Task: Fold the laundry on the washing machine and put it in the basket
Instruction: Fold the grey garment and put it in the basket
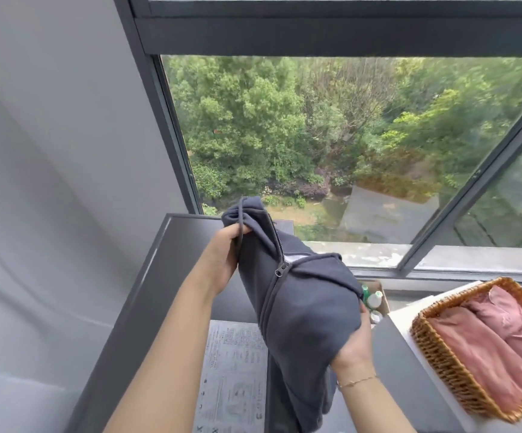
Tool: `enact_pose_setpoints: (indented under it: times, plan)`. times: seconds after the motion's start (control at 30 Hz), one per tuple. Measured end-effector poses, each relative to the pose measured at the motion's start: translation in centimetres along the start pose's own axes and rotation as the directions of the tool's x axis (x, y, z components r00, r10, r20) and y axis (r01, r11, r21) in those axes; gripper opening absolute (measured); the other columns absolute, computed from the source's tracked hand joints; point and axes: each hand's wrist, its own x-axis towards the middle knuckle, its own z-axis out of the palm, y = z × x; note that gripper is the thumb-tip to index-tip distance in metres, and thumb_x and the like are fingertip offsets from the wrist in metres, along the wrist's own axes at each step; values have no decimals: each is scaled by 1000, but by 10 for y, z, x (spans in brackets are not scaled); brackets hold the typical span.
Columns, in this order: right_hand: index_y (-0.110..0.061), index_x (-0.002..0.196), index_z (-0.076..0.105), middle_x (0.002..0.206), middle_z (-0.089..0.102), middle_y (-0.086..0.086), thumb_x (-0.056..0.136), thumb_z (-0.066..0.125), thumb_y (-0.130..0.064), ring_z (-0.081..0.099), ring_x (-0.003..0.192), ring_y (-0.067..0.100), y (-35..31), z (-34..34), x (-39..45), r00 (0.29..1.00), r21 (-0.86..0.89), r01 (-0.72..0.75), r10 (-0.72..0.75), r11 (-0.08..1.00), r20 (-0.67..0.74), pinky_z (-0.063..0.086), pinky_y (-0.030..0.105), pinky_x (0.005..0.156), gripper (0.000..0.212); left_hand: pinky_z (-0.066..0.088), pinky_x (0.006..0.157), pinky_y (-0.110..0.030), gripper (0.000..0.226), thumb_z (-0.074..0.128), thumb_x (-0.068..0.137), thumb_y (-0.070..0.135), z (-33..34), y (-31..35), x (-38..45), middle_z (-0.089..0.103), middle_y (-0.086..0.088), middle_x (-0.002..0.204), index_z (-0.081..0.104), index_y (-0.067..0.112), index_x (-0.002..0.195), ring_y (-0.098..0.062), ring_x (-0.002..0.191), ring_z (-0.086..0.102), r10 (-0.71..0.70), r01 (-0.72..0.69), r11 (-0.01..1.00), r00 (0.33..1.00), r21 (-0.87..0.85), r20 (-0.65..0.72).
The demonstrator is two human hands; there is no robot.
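A dark grey zip-up hoodie (pixel 303 310) is held up above the washing machine top (pixel 166 295), bunched and partly folded, its zipper facing me. My left hand (pixel 222 254) grips its upper end near the drawstring. My right hand (pixel 354 342) clasps its lower right side, and loose fabric hangs below. A woven wicker basket (pixel 434 357) stands at the right, holding folded pink clothes (pixel 497 342).
A printed label sheet (pixel 234 370) lies on the machine's dark top. Bottles (pixel 373 300) sit in a small box between machine and basket. A grey wall rises on the left. A large window with a dark frame (pixel 172 126) stands right behind.
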Motion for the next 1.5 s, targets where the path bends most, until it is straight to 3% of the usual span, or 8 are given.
enact_pose_setpoints:
  times: [0.13, 0.33, 0.53, 0.7, 1.03, 1.23, 1.4, 1.5]
  plan:
    - [-17, 86, 60, 60, 68, -1, 98, 39, -35, 67, 54, 16, 11, -11, -2, 981, 22, 58, -53, 998, -187, 52, 19, 46, 30, 42, 80, -25, 14, 55, 92, 15, -18, -15, 3, 71, 3, 96, 66, 19, 98, -13, 97, 59, -41, 44, 982, 999, 182, -20]
    - [-18, 89, 60, 62, 70, -3, 99, 36, -35, 66, 63, 15, -5, -22, 12, 961, 32, 130, -118, 991, -250, 53, 16, 51, 31, 42, 86, -52, 36, 57, 94, 32, -8, -37, 14, 57, -2, 129, 53, 19, 128, -23, 121, 49, -306, 324, 808, 944, 492, -120]
    - [-18, 90, 60, 64, 71, -1, 43, 66, -37, 68, 52, 15, -38, -22, 15, 963, 169, 225, -193, 960, -188, 51, 20, 43, 51, 48, 88, -51, 19, 47, 97, 13, 56, -54, 18, 62, -5, 90, 66, 18, 95, -17, 88, 55, -224, 220, 972, 973, 78, 49]
    - [-18, 89, 59, 61, 70, -1, 98, 37, -36, 67, 51, 13, -57, -18, 2, 941, 181, 291, -247, 939, -231, 51, 19, 43, 30, 49, 64, -31, 15, 51, 92, 10, 96, -54, 14, 69, -2, 71, 66, 12, 90, -13, 65, 65, -165, 172, 980, 984, -100, 71]
    - [-24, 87, 71, 96, 72, 2, 86, 51, -37, 65, 93, 19, -6, 45, -63, 870, -59, 492, -493, 869, 6, 50, 32, 89, 23, 50, 77, -43, 34, 45, 91, 9, 13, 33, 8, 71, -4, 77, 70, 18, 72, -24, 83, 63, 119, -108, 992, 978, -73, 171]
    - [-18, 86, 69, 84, 69, 0, 83, 56, -42, 64, 82, 10, 81, 74, -92, 708, -732, 587, -657, 344, 259, 50, 26, 68, 27, 51, 80, -44, 30, 44, 89, 13, -98, 65, 22, 68, -10, 91, 71, 19, 77, -27, 90, 63, 171, -158, 984, 969, -85, 177]
    - [-14, 90, 62, 78, 64, -5, 92, 54, -42, 58, 74, 5, 165, 53, -66, 904, -920, 380, -250, 95, 348, 49, 32, 74, 29, 39, 57, -26, 25, 39, 93, 3, -184, 19, 39, 60, 1, 62, 59, 17, 86, -15, 65, 46, -2, 3, 1000, 998, 23, -61]
    - [-9, 96, 55, 93, 60, 4, 89, 53, -36, 54, 84, 14, 206, 25, -50, 921, -889, 388, 115, -243, 371, 44, 37, 83, 28, 41, 87, -33, 32, 46, 99, 17, -216, -19, 31, 60, 6, 103, 47, 18, 130, -15, 96, 49, -146, 154, 988, 946, 4, -290]
